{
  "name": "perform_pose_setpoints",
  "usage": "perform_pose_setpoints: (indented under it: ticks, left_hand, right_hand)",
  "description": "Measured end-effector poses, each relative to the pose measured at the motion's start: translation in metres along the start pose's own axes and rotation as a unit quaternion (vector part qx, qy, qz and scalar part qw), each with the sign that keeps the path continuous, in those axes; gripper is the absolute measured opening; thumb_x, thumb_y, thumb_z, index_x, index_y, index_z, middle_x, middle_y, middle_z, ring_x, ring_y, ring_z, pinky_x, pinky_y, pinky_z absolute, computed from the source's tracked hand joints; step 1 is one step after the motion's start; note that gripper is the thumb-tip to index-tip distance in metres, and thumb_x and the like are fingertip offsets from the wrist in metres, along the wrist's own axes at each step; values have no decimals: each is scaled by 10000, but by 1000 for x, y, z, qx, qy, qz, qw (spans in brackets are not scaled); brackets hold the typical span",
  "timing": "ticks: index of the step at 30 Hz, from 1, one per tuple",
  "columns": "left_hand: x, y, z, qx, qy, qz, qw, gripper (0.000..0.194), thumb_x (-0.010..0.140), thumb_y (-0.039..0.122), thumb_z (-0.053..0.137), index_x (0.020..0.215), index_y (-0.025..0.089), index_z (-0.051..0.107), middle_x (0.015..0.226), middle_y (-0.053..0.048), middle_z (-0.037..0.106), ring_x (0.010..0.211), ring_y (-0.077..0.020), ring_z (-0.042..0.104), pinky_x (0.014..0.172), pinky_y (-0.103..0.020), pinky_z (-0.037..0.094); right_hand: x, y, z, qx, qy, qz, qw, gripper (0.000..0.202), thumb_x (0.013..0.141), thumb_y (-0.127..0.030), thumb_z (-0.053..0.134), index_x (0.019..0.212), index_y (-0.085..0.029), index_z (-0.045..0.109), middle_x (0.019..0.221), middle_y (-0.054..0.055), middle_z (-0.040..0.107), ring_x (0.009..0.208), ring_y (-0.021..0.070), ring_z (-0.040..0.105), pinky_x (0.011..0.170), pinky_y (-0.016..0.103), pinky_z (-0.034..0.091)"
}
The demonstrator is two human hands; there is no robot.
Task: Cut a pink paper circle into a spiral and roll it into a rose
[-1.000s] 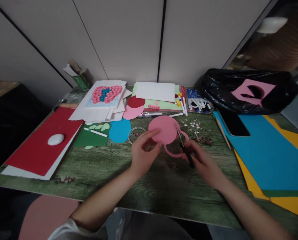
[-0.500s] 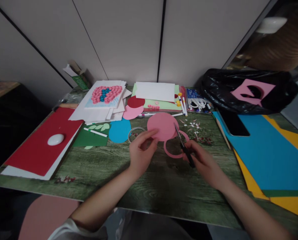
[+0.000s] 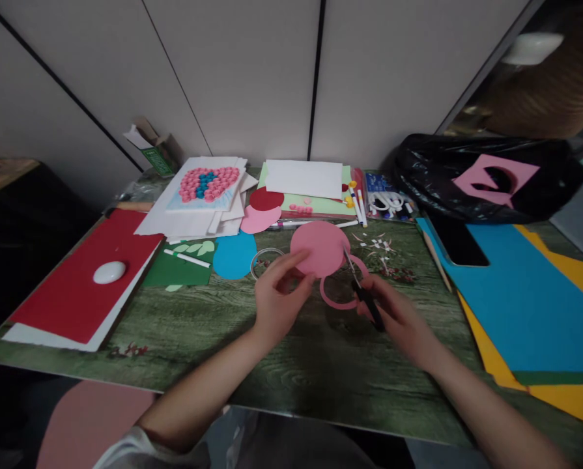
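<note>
A round pink paper disc (image 3: 320,249) is pinched at its lower left edge by my left hand (image 3: 282,290). My right hand (image 3: 396,309) grips black-handled scissors (image 3: 368,303), whose blades meet the disc's right edge. Below the disc hangs or lies a thin pink paper ring (image 3: 331,299), partly hidden behind the disc and the scissors. To the left of my left hand are a clear round ring (image 3: 255,264) and a blue paper shape (image 3: 234,256). Small paper scraps (image 3: 379,244) are scattered right of the disc.
Red paper (image 3: 86,286) with a white oval object (image 3: 109,272) lies left. Behind are a paper stack (image 3: 164,221) with a pink-and-blue rosette picture and markers (image 3: 362,208). On the right are blue sheets (image 3: 530,293), a phone (image 3: 457,242) and a black bag (image 3: 428,163).
The pink disc and my left hand have shifted very slightly right. The scissors have moved a little down and right with my right hand.
</note>
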State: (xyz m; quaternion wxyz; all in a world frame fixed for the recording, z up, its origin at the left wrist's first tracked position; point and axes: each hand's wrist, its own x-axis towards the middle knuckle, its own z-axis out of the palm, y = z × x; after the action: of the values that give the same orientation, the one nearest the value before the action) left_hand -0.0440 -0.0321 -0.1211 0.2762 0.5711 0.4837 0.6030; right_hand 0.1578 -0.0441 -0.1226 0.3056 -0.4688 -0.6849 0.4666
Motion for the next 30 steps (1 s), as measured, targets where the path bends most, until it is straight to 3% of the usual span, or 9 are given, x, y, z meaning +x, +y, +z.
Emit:
perform_pose_setpoints:
  ticks: [12, 20, 30]
  left_hand:
    - [-3, 2, 1, 9, -24, 27, 999, 348, 701, 103, 676, 1029, 219, 684, 972, -60, 689, 788, -128, 634, 641, -216, 545]
    - [-1, 3, 0, 6, -11, 41, 999, 214, 713, 115, 677, 893, 221, 724, 845, -33, 722, 766, -133, 655, 681, -250, 546]
    - [-2, -1, -2, -20, -3, 18, 1000, 283, 752, 148, 664, 1019, 236, 692, 984, -51, 701, 906, -143, 644, 736, -240, 552]
  right_hand:
    - [2, 2, -1, -5, 11, -11, 1000, 50, 883, -247, 472, 932, -243, 476, 843, 1, 519, 762, 143, 489, 667, 258, 393]
    - [-1, 3, -2, -33, 17, -15, 999, 34, 882, -205, 455, 900, -232, 467, 783, -11, 499, 703, 134, 469, 619, 252, 372]
    - [0, 4, -1, -33, 9, -15, 999, 44, 885, -211, 439, 913, -232, 466, 766, -13, 503, 692, 131, 465, 611, 249, 369]
